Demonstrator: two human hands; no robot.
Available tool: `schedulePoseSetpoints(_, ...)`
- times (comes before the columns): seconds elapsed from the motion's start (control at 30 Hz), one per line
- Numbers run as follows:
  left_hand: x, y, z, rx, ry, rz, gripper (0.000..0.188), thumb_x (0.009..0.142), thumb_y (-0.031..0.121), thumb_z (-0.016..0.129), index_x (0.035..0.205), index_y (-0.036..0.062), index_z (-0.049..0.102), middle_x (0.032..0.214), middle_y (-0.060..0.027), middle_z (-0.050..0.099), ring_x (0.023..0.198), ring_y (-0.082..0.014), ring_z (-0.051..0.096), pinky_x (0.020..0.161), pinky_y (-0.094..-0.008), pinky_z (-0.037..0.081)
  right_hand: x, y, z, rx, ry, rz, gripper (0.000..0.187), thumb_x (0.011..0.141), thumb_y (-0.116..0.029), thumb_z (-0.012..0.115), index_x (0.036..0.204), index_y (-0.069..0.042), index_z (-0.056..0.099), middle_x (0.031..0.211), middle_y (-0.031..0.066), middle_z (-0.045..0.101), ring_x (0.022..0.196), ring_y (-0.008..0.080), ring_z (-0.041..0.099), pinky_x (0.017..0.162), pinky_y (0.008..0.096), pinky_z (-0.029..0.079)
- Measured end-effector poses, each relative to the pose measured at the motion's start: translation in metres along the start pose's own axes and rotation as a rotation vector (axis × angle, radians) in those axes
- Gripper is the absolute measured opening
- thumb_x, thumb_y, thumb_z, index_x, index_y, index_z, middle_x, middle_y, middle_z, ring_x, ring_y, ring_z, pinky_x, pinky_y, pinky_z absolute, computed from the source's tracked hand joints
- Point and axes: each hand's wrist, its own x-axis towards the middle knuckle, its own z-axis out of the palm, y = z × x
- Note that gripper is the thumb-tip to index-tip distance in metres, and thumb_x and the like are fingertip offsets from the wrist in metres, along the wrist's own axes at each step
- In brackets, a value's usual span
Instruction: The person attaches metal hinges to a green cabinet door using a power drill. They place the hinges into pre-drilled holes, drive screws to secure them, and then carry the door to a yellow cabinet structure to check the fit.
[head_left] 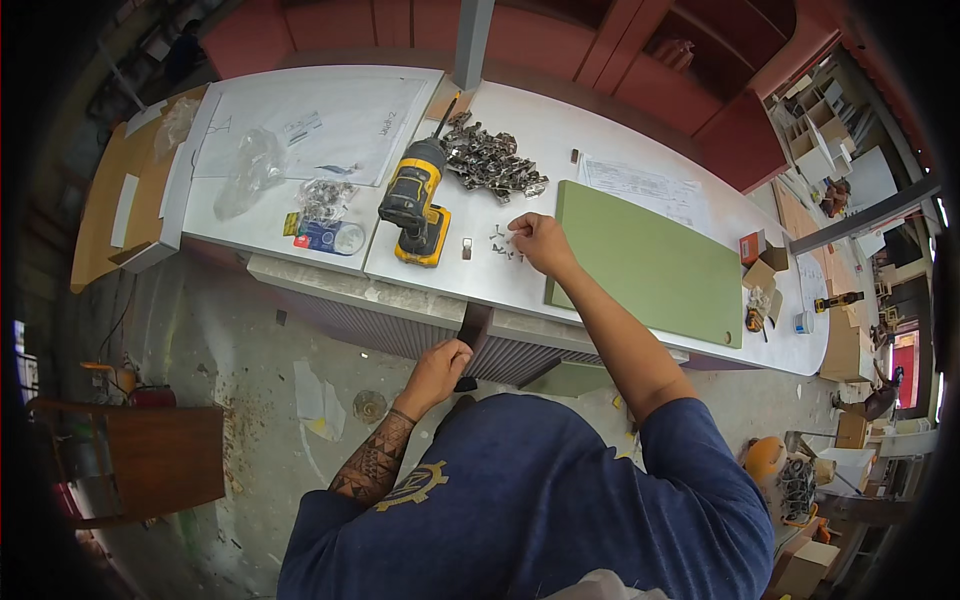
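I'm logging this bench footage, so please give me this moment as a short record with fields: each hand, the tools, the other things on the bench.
right hand: right hand reaches onto the white workbench top, fingertips at a small scatter of dark screws
left hand: left hand grips a dark flat piece at the bench's front edge
tool: yellow-and-black cordless drill stands left of the screws
hardware: pile of shiny metal hinges behind the drill
panel: flat green board lies right of the right hand
other: clear plastic bag on large paper sheets
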Motion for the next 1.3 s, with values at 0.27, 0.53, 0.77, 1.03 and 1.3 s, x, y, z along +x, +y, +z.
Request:
schedulePoseSetpoints(0.27,-0.015,-0.063,-0.013,0.215,-0.172,-0.01,0.017,0.095,0.014,0.064,0.1,-0.0011,0.068,0.094,-0.0171,0.069,0.089,-0.0367,0.067,0.081,-0.0423,0.053,-0.033,-0.02,-0.014,-0.304,-0.525,-0.088,0.021,0.088,-0.018,0.07,0.103,-0.004,0.075,0.097,0.0156,0.075,0.086,0.0255,0.073,0.08,0.0368,0.057)
schedulePoseSetpoints(0.53,0.01,-0.015,-0.048,0.108,0.297,-0.036,0.028,0.092,0.016,0.07,0.116,0.001,0.068,0.101,-0.0157,0.066,0.099,-0.0326,0.066,0.085,-0.0403,0.054,-0.028,0.018,0.008,-0.307,0.072,-0.193,0.021,0.087,-0.019,0.073,0.102,-0.005,0.075,0.098,0.0199,0.069,0.089,0.0345,0.07,0.082,0.0425,0.056)
schedulePoseSetpoints(0.77,0.102,0.05,-0.088,0.102,0.818,0.311,0.045,0.091,0.014,0.074,0.13,-0.001,0.058,0.112,-0.0167,0.061,0.104,-0.0261,0.063,0.087,-0.0372,0.053,-0.026,0.022,0.026,-0.259,0.12,-0.169,0.015,0.085,-0.016,0.074,0.094,-0.004,0.075,0.097,0.0205,0.069,0.092,0.0364,0.069,0.083,0.0447,0.055)
schedulePoseSetpoints(1.03,0.18,0.003,-0.106,-0.437,0.647,0.226,0.04,0.093,0.02,0.076,0.124,-0.0034,0.066,0.118,-0.0091,0.069,0.101,-0.0174,0.066,0.091,-0.034,0.054,0.014,0.017,0.037,0.329,0.353,-0.091,0.013,0.085,-0.011,0.072,0.088,0.001,0.072,0.079,0.0147,0.072,0.068,0.0216,0.069,0.064,0.0371,0.055)
schedulePoseSetpoints(1.3,0.158,0.03,-0.102,-0.324,0.508,0.386,0.046,0.101,0.023,0.064,0.139,-0.0016,0.059,0.113,-0.0022,0.067,0.079,-0.0124,0.05,0.074,-0.0294,0.046,0.035,-0.066,-0.014,1.241,0.27,-0.069,0.013,0.092,-0.008,0.073,0.098,0.002,0.069,0.084,0.0095,0.072,0.07,0.0146,0.069,0.064,0.0259,0.06)
